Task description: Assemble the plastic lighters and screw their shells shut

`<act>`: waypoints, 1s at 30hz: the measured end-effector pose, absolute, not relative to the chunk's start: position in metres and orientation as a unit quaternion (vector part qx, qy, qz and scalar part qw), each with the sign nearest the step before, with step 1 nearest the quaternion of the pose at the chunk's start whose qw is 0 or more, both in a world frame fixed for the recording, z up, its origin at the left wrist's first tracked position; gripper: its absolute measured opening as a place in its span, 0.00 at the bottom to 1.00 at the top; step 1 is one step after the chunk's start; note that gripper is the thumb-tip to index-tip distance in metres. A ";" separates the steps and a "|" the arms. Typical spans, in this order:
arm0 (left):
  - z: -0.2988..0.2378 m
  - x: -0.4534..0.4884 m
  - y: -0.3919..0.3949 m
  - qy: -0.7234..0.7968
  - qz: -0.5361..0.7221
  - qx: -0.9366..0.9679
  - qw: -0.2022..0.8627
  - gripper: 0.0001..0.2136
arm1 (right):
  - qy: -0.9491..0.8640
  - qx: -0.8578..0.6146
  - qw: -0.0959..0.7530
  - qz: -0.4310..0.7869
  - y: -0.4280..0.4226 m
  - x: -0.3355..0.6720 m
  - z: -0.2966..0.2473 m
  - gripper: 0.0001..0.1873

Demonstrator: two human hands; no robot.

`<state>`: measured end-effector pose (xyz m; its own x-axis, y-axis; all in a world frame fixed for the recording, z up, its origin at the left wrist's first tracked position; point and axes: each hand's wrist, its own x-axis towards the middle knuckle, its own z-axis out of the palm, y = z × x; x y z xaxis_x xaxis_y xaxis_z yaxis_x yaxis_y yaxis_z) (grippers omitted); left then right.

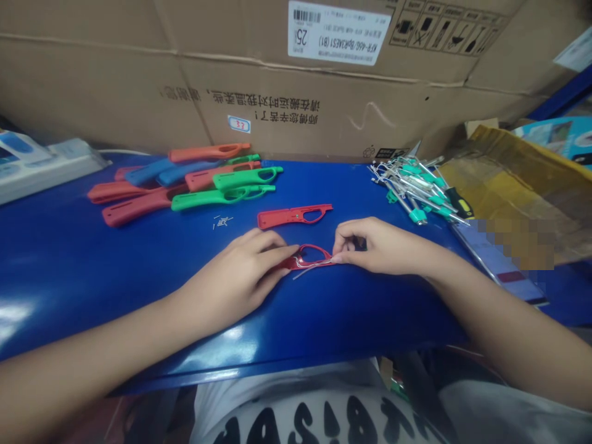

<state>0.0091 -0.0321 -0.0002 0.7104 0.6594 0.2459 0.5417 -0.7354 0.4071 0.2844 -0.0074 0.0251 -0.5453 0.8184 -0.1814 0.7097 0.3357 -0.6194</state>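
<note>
Near us, our left hand (235, 271) clamps its grip on the red shell (311, 253) so it can't slide on the table (92, 265); right hand (374, 246) pinches the thin wire (309, 269).

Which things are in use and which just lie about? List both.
In use: red shell, thin wire, left hand, right hand.
Lying about: spare red shell, coloured shell pile, metal rods, small pins, cardboard box.

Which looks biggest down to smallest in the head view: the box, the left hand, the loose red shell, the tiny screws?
1. box
2. left hand, though it is nearest the camera, so it looks bigger
3. red shell
4. screws
</note>
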 end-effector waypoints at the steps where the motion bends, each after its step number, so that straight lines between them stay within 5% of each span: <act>1: -0.001 0.009 -0.032 0.328 0.190 0.912 0.155 0.16 | -0.802 -0.485 0.078 0.341 -0.007 0.283 0.024 0.06; 12: -0.004 0.009 -0.027 0.319 0.183 0.922 0.122 0.15 | -0.817 -0.474 0.126 0.303 0.003 0.292 0.024 0.13; 15: -0.003 0.008 -0.026 0.316 0.170 0.924 0.131 0.13 | -0.814 -0.546 0.143 0.137 0.017 0.315 0.025 0.13; 19: -0.001 0.009 -0.027 0.312 0.155 0.928 0.132 0.13 | -0.747 -0.661 0.034 -0.060 0.034 0.349 0.021 0.19; 23: 0.000 0.010 -0.028 0.312 0.149 0.929 0.133 0.13 | -0.718 -0.694 -0.028 -0.045 0.044 0.364 0.016 0.23; 30: 0.002 0.009 -0.028 0.307 0.142 0.933 0.123 0.13 | -0.744 -0.667 -0.003 -0.040 0.046 0.362 0.014 0.16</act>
